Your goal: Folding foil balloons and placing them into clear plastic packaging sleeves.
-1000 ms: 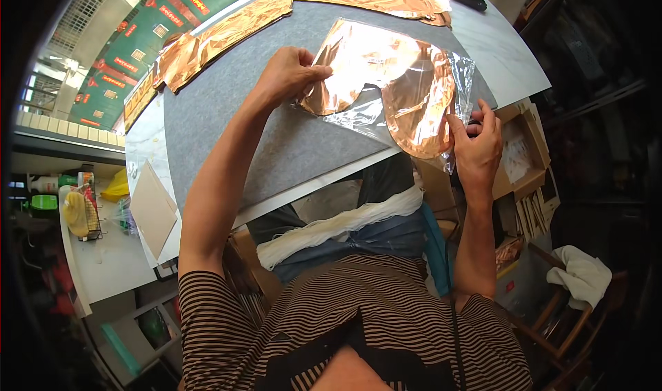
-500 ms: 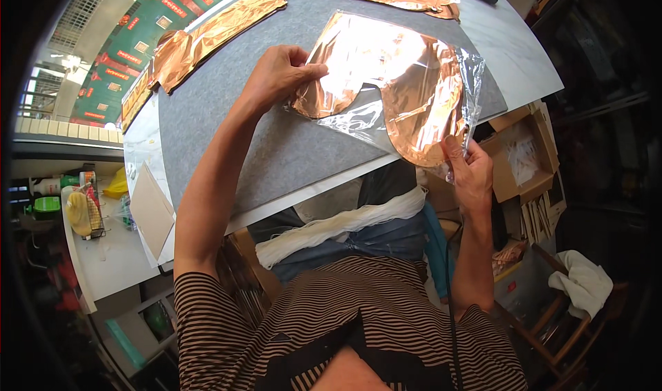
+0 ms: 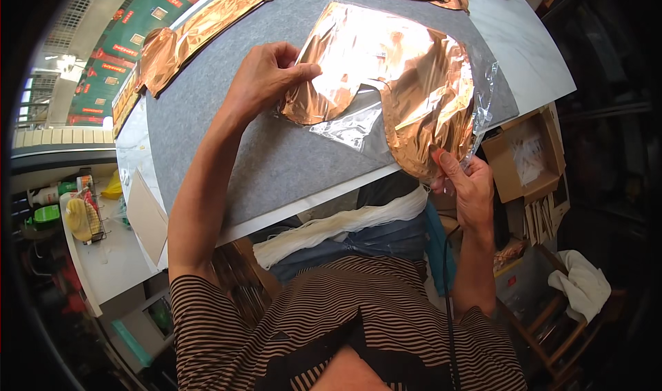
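Between my hands is a shiny copper-coloured foil piece (image 3: 427, 94), broad at the far side with two rounded lobes toward me. A loose clear plastic sleeve (image 3: 355, 125) surrounds it and shows in the gap between the lobes and along the right edge. My left hand (image 3: 262, 81) pinches the left edge, thumb on top. My right hand (image 3: 472, 187) grips the near end of the right lobe, thumb on top and fingers underneath. The foil piece lies over a grey felt mat (image 3: 207, 143), its right lobe reaching past the near edge. Bright glare hides part of its surface.
Long copper foil strips (image 3: 214, 29) lie along the far side of the mat. Under it is a white marbled table (image 3: 527, 56). An open cardboard box (image 3: 531, 160) stands at the right. White strands (image 3: 345, 225) lie across my lap. A side shelf (image 3: 114, 260) stands left.
My right hand has shifted slightly down with the right lobe, and its thumb now lies further onto the foil. My left hand has moved a little left, keeping its pinch.
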Demonstrator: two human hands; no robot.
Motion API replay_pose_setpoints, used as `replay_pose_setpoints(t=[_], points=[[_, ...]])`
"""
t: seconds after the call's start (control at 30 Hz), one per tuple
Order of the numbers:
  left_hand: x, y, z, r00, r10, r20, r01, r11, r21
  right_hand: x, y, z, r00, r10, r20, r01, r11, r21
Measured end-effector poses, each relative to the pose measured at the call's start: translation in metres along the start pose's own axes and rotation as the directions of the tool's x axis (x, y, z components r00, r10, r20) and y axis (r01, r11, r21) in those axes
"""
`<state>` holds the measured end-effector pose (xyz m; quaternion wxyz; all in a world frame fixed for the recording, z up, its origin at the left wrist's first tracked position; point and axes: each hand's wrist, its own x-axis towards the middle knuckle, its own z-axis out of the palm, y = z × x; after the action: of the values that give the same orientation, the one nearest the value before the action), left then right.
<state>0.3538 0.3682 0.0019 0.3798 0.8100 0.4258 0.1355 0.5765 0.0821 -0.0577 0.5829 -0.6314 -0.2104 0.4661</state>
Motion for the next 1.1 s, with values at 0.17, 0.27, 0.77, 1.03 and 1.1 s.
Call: replay_pose_setpoints(t=[0.17, 0.27, 0.77, 1.03, 1.1], points=[[-0.024, -0.002, -0.006, 0.997, -0.072, 0.032, 0.072, 0.997, -0.015, -0.010, -0.004, -0.008, 0.999, -0.028, 0.043, 0.028, 0.999, -0.016], [-0.062, -0.010, -0.017, 0.985, -0.148, 0.085, 0.154, 0.985, -0.077, -0.019, -0.016, 0.003, 0.994, -0.113, 0.004, 0.113, 0.993, 0.042], [-0.170, 0.036, 0.027, 0.811, 0.585, 0.000, -0.539, 0.749, 0.385, -0.034, 0.000, 0.057, 0.987, -0.089, 0.130, 0.092, 0.996, -0.013], [-0.156, 0.032, 0.090, 0.749, 0.657, 0.085, -0.617, 0.645, 0.450, -0.045, 0.009, 0.057, 0.961, -0.249, 0.120, 0.262, 0.959, -0.109], [-0.157, 0.031, 0.093, 0.682, 0.729, 0.068, -0.624, 0.531, 0.573, -0.036, 0.012, 0.036, 0.950, -0.271, 0.154, 0.298, 0.935, -0.195]])
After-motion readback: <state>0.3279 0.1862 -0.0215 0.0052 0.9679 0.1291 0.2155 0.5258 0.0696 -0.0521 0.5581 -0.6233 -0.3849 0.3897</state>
